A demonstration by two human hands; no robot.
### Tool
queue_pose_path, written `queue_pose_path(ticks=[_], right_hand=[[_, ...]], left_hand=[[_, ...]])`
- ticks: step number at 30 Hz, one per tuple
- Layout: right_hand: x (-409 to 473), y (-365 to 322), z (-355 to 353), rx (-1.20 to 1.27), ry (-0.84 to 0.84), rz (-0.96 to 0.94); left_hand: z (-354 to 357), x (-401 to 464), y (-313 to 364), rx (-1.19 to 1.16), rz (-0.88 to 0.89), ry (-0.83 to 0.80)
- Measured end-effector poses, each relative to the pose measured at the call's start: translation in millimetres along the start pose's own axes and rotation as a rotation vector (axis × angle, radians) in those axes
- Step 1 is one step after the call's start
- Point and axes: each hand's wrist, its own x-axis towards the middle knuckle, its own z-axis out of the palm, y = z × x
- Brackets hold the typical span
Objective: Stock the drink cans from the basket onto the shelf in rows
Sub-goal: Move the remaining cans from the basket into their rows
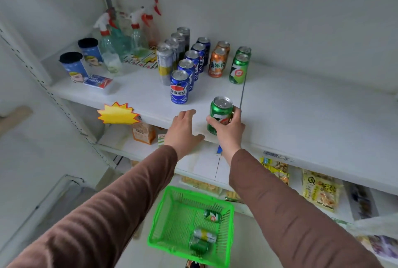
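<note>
Green metal is clasped by the right hand point(228, 129): a green can point(219, 114) is held upright, long axis vertical, fingers and thumb wrapped round its lower half, just above the front edge of the shelf point(301, 112). The green row point(239, 67) it belongs to lies straight ahead, deeper on the shelf, its front can nearest. The left hand point(183, 132) is laid flat and relaxed on the shelf edge, just beside, holding nothing. A forward push along that row's line is judged to be called for. Three cans are left lying in the basket point(159, 231) below.
</note>
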Motion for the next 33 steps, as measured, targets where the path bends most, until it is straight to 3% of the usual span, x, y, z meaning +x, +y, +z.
queue_pose_path(ticks=[16, 33], right_hand=[[106.8, 25.6, 19.8, -0.077, 0.227, -0.018], [192.1, 2.8, 11.2, -0.361, 0.195, 0.048]], left_hand=[[33.9, 105.3, 17.4, -0.015, 0.06, -0.146], [39.8, 181.3, 22.4, -0.006, 0.105, -0.252]])
